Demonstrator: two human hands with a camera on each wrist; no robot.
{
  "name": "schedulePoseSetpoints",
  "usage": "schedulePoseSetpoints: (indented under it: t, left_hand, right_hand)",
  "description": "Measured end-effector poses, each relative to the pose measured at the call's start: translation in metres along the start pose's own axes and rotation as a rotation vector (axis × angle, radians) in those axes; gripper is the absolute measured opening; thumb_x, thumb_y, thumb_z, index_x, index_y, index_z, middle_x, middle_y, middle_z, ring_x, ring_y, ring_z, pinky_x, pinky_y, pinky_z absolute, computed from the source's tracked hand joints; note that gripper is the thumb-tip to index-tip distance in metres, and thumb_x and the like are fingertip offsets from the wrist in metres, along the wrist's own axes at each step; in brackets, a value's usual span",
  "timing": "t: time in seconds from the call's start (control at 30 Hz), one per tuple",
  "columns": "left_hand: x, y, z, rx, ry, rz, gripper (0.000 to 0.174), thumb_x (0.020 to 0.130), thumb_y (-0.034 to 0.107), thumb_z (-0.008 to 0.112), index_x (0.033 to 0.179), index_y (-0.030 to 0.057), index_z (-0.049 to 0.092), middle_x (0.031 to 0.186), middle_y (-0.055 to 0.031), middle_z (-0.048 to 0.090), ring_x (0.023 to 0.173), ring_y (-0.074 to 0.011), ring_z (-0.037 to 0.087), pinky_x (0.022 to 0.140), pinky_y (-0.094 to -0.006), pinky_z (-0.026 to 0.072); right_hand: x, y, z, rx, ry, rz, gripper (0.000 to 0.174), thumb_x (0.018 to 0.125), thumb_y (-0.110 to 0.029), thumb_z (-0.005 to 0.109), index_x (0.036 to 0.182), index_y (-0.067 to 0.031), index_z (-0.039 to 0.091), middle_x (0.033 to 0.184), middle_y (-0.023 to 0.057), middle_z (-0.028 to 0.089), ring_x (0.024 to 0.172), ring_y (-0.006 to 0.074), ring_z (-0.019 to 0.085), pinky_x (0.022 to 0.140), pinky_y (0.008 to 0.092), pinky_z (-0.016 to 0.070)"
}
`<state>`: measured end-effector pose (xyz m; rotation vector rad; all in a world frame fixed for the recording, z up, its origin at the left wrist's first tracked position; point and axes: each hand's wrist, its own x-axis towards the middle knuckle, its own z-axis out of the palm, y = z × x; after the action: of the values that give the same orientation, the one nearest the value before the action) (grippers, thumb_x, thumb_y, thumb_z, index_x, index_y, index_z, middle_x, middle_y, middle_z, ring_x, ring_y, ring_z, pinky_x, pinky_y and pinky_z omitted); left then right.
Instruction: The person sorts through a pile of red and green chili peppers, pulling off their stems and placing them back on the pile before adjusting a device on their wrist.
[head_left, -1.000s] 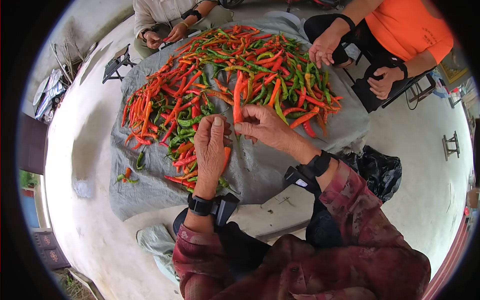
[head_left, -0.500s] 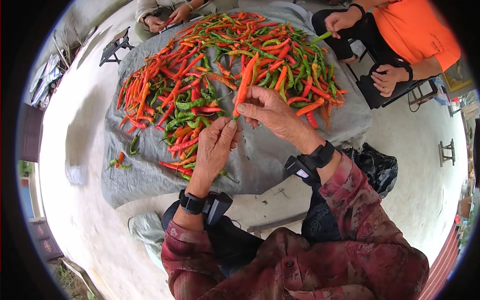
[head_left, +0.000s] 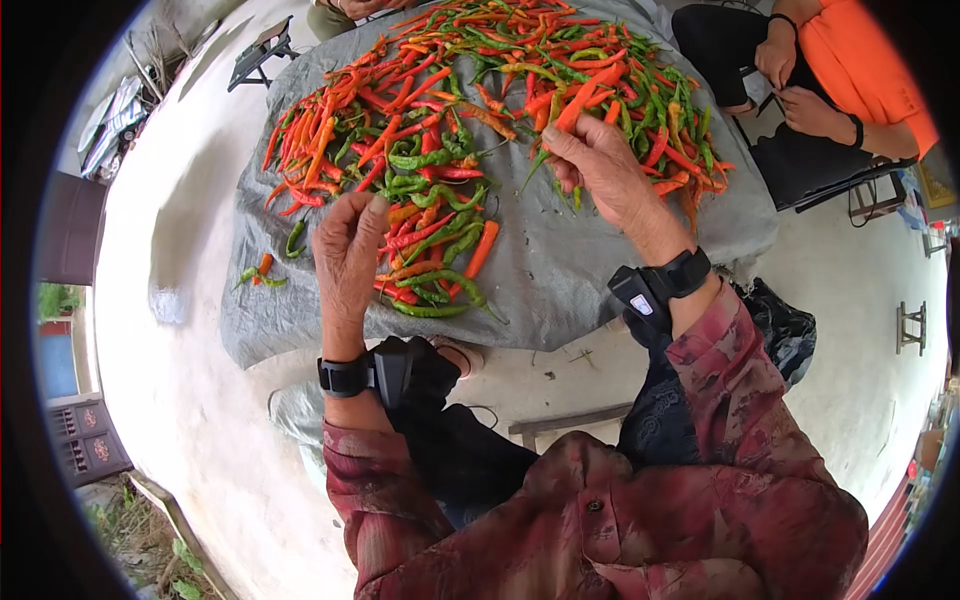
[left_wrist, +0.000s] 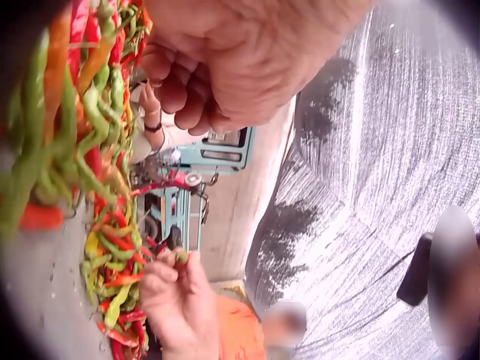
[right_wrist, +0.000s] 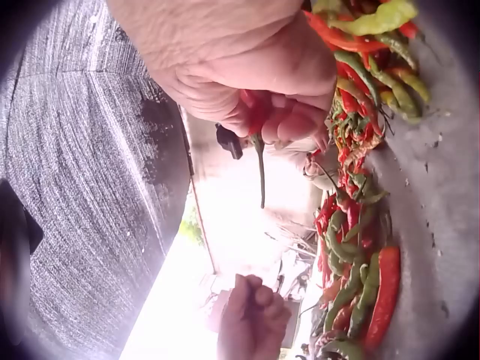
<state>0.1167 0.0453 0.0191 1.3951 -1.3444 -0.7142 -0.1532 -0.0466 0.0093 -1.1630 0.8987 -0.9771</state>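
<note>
My right hand (head_left: 610,175) pinches a large red pepper (head_left: 592,94) near its stem end, above the right part of the pile. In the right wrist view the pepper's green stem (right_wrist: 262,172) hangs below the fingers of my right hand (right_wrist: 255,82). My left hand (head_left: 347,255) hovers apart from it, left of the nearer peppers (head_left: 440,255), its fingers curled and nothing visible between them. The left wrist view shows the curled fingers of my left hand (left_wrist: 247,67) up close, with the right hand (left_wrist: 180,307) beyond.
A grey sheet (head_left: 560,270) lies under the wide heap of red and green peppers (head_left: 400,100). A person in an orange shirt (head_left: 868,70) sits at the right; another's hands (head_left: 358,8) show at the top edge. A few loose peppers (head_left: 296,239) lie at the left.
My hands have come apart: the left moved left, the right moved right and up with the pepper. The person in orange has brought both hands together; a green pepper had been in one.
</note>
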Motion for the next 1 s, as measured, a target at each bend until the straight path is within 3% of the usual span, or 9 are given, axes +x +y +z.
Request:
schedulePoseSetpoints:
  t: [0.03, 0.1, 0.17, 0.27, 0.37, 0.53, 0.83, 0.9, 1.0]
  left_hand:
    - [-0.004, 0.000, -0.001, 0.005, 0.004, 0.004, 0.020, 0.088, 0.020, 0.062, 0.089, 0.0002, 0.061, 0.065, 0.0011, 0.054, 0.058, -0.0068, 0.049, 0.054, -0.0213, 0.0394]
    - [-0.022, 0.003, 0.000, 0.038, -0.272, 0.016, 0.023, 0.077, 0.018, 0.073, 0.089, 0.0015, 0.061, 0.073, -0.0016, 0.058, 0.064, -0.0126, 0.054, 0.059, -0.0254, 0.0433]
    - [-0.029, 0.011, 0.010, 0.414, -0.395, 0.403, 0.036, 0.062, 0.017, 0.079, 0.092, 0.0059, 0.062, 0.091, -0.0039, 0.058, 0.084, -0.0210, 0.056, 0.071, -0.0336, 0.0449]
    - [-0.042, 0.012, 0.022, 0.722, -0.539, 0.493, 0.042, 0.059, 0.015, 0.076, 0.099, 0.0109, 0.063, 0.108, -0.0063, 0.054, 0.102, -0.0261, 0.050, 0.085, -0.0386, 0.0435]
    - [-0.039, 0.007, 0.026, 0.780, -0.512, 0.453, 0.044, 0.058, 0.015, 0.075, 0.100, 0.0110, 0.063, 0.110, -0.0037, 0.053, 0.106, -0.0271, 0.047, 0.092, -0.0413, 0.0380]
    - [-0.026, 0.000, 0.024, 0.778, -0.429, 0.512, 0.036, 0.063, 0.010, 0.071, 0.098, 0.0106, 0.062, 0.100, -0.0063, 0.057, 0.099, -0.0281, 0.053, 0.084, -0.0387, 0.0440]
    - [0.004, 0.005, 0.023, 0.673, 0.076, 0.258, 0.021, 0.077, 0.010, 0.066, 0.096, 0.0045, 0.060, 0.092, -0.0134, 0.060, 0.085, -0.0336, 0.058, 0.070, -0.0400, 0.0468]
    - [0.008, 0.006, 0.028, 0.624, 0.103, 0.316, 0.020, 0.078, 0.011, 0.066, 0.095, 0.0032, 0.060, 0.085, -0.0143, 0.061, 0.076, -0.0323, 0.059, 0.068, -0.0383, 0.0467]
    - [0.008, 0.020, 0.040, 0.464, 0.060, 0.145, 0.025, 0.079, 0.010, 0.066, 0.101, 0.0030, 0.059, 0.081, -0.0121, 0.061, 0.071, -0.0256, 0.061, 0.065, -0.0341, 0.0468]
  right_hand:
    - [0.001, 0.001, -0.001, -0.093, -0.037, -0.007, 0.031, 0.087, -0.030, 0.063, 0.094, -0.0008, 0.058, 0.076, 0.0020, 0.056, 0.059, 0.0060, 0.051, 0.047, 0.0213, 0.0442]
    - [-0.003, 0.001, -0.004, -0.135, -0.100, -0.013, 0.031, 0.086, -0.031, 0.064, 0.093, -0.0016, 0.058, 0.078, 0.0015, 0.056, 0.060, 0.0057, 0.051, 0.047, 0.0202, 0.0435]
    - [-0.006, 0.000, -0.007, -0.182, -0.082, 0.038, 0.030, 0.086, -0.031, 0.064, 0.093, -0.0019, 0.058, 0.077, 0.0007, 0.056, 0.060, 0.0053, 0.050, 0.048, 0.0195, 0.0432]
    - [-0.007, -0.003, -0.011, -0.183, -0.074, 0.044, 0.030, 0.086, -0.030, 0.064, 0.093, -0.0021, 0.058, 0.077, 0.0000, 0.056, 0.061, 0.0049, 0.050, 0.048, 0.0191, 0.0429]
    - [-0.007, -0.003, -0.009, -0.189, -0.077, 0.062, 0.030, 0.086, -0.030, 0.064, 0.093, -0.0021, 0.058, 0.077, -0.0002, 0.055, 0.061, 0.0045, 0.050, 0.048, 0.0190, 0.0426]
    - [-0.009, -0.008, -0.006, -0.162, -0.097, 0.043, 0.030, 0.087, -0.029, 0.063, 0.093, -0.0010, 0.057, 0.076, 0.0002, 0.055, 0.061, 0.0045, 0.050, 0.048, 0.0198, 0.0425]
    - [-0.013, -0.009, -0.007, -0.234, -0.119, 0.073, 0.031, 0.087, -0.032, 0.063, 0.093, -0.0018, 0.058, 0.075, -0.0014, 0.053, 0.061, 0.0046, 0.049, 0.049, 0.0201, 0.0418]
    - [-0.013, -0.008, -0.007, -0.264, -0.164, 0.079, 0.029, 0.086, -0.030, 0.063, 0.092, -0.0022, 0.058, 0.076, 0.0015, 0.056, 0.061, 0.0066, 0.051, 0.050, 0.0217, 0.0433]
    - [-0.012, -0.008, -0.006, -0.289, -0.186, 0.077, 0.029, 0.086, -0.032, 0.064, 0.088, -0.0031, 0.058, 0.073, 0.0006, 0.055, 0.061, 0.0066, 0.051, 0.050, 0.0223, 0.0436]
